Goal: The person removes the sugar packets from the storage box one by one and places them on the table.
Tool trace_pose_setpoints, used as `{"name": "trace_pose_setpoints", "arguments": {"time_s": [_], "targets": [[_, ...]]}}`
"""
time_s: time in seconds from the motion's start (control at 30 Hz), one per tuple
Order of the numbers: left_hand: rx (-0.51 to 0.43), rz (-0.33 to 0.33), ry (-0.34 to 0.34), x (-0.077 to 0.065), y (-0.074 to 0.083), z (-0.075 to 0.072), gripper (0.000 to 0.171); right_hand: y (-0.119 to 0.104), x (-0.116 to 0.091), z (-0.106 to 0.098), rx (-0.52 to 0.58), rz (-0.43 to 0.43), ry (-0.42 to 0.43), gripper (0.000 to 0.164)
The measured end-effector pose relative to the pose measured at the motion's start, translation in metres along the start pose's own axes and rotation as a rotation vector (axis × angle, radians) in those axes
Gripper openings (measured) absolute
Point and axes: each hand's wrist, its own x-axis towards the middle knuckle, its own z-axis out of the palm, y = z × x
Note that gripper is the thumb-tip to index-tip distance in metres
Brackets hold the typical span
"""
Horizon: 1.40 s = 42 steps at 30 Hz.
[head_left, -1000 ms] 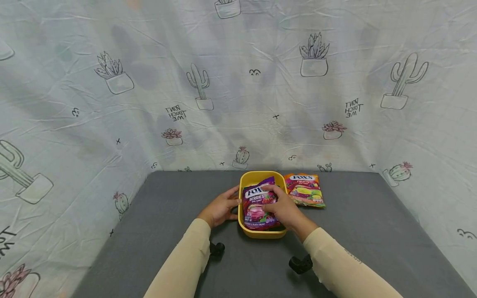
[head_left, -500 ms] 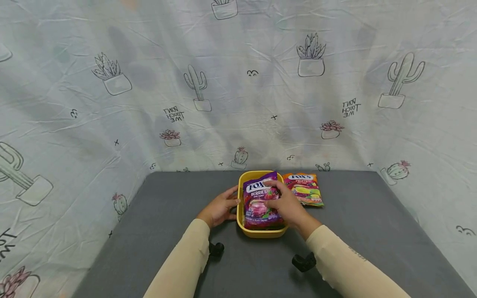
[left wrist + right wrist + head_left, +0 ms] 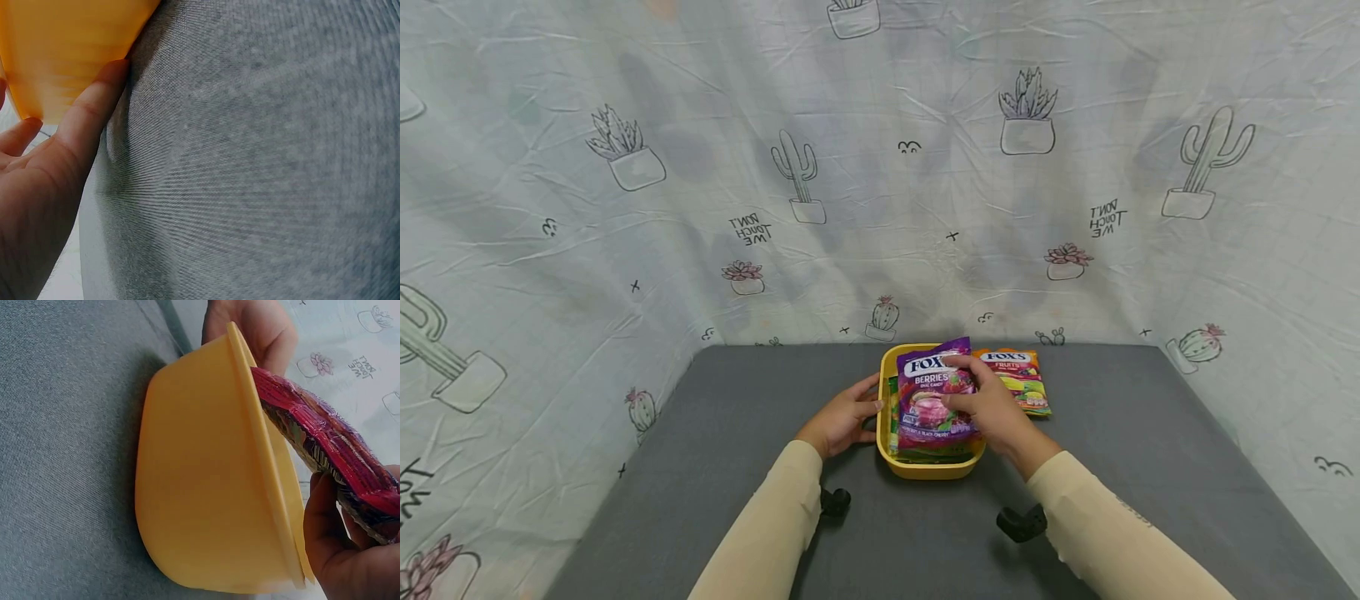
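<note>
A purple FOX'S Berries candy bag (image 3: 928, 412) is held by my right hand (image 3: 1000, 414) above the yellow tub (image 3: 931, 472). The right wrist view shows the candy bag (image 3: 331, 437) tilted over the rim, with thumb and fingers gripping its edge. Under it, inside the tub, part of a green packet (image 3: 936, 456) shows; the rest is hidden. My left hand (image 3: 844, 418) rests against the tub's left side. In the left wrist view its fairly straight fingers (image 3: 94, 103) touch the tub's wall (image 3: 75, 50).
An orange FOX'S Fruits candy bag (image 3: 1026, 390) lies on the grey table (image 3: 760, 392) just right of the tub, partly hidden by my right hand. A pale cloth (image 3: 880, 208) printed with cacti hangs behind and at both sides.
My right hand has lifted the purple candy bag up and slightly right, uncovering the green packet in the tub. The left hand has stayed at the tub's side.
</note>
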Motion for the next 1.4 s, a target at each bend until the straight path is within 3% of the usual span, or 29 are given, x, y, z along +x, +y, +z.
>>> {"name": "trace_pose_setpoints", "arguments": {"time_s": [0.6, 0.9, 1.4], "targets": [[0.0, 0.008, -0.001, 0.0, -0.004, 0.001, 0.07, 0.006, 0.0, -0.018, 0.076, -0.037, -0.004, 0.065], [0.0, 0.014, -0.005, -0.002, -0.005, 0.003, 0.072, 0.009, 0.001, -0.044, 0.153, -0.069, 0.014, 0.068], [0.002, 0.002, 0.009, -0.003, -0.003, 0.005, 0.071, 0.01, 0.004, -0.085, 0.152, -0.11, 0.069, 0.07]]}}
